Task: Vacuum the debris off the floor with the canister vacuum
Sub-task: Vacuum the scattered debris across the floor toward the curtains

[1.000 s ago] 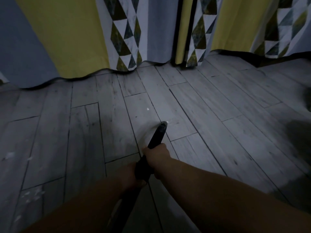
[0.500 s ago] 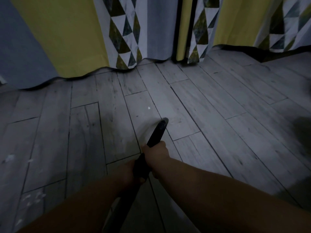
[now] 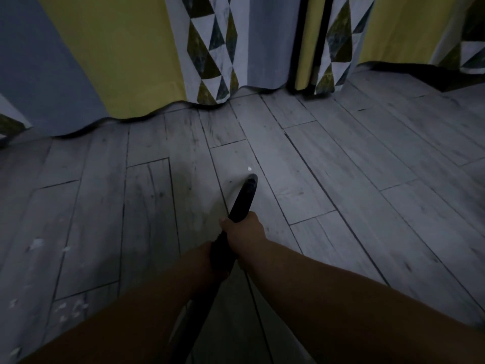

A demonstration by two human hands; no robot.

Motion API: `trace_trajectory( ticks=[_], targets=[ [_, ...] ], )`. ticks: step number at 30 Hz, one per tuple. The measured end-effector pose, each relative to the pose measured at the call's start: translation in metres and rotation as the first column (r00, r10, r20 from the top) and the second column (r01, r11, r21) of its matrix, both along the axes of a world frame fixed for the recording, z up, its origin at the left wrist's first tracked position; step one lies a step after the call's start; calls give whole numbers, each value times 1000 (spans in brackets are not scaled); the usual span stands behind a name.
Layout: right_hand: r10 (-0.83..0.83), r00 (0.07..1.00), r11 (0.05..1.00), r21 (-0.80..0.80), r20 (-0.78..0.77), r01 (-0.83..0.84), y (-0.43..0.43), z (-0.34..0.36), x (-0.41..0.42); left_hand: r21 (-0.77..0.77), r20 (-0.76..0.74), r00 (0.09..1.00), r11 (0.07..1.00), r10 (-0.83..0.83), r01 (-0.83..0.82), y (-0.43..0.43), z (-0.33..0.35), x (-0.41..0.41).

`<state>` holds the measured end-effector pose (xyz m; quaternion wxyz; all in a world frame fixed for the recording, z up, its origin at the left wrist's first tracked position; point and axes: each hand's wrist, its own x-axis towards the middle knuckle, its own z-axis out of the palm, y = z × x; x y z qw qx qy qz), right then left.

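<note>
The right hand [image 3: 244,229] and, behind it, the left hand [image 3: 210,261] clench the black plastic vacuum wand [image 3: 245,198], whose tip has crept just beside the small white floor fleck [image 3: 249,168] at its 12 o'clock, so pickup looks imminent.

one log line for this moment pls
step: vacuuming | right hand: grips vacuum wand, forward | left hand: grips wand behind it | nozzle tip: just short of white speck | floor: more specks at left

Home room, patterned curtains [image 3: 210,48], pale wood-plank floor [image 3: 367,166]
</note>
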<state>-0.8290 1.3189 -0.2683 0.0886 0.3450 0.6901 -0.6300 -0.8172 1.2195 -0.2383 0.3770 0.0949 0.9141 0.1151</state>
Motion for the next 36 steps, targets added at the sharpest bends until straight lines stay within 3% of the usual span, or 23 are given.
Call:
trace_trajectory(
  ticks=[16, 22, 28, 32, 36],
  targets=[
    [65, 997, 998, -10, -50, -66, -30, -2, -16, 58, -9, 990, 989, 140, -139, -29, 5, -7],
    [149, 988, 983, -98, -50, -153, -53, 5, -11, 178, -30, 977, 963, 210, -202, -61, 13, 11],
    [261, 964, 952, -153, -38, -264, -86, 16, -5, 310, -142, 926, 904, 350, -294, -96, 22, 38],
    [315, 948, 938, -140, -42, -318, -109, 18, 1, 177, -35, 952, 939, 305, -295, -108, 28, 41],
    [329, 944, 939, -101, -25, -330, -120, 22, 8, 188, -24, 960, 944, 279, -270, -119, 28, 50]
  ],
)
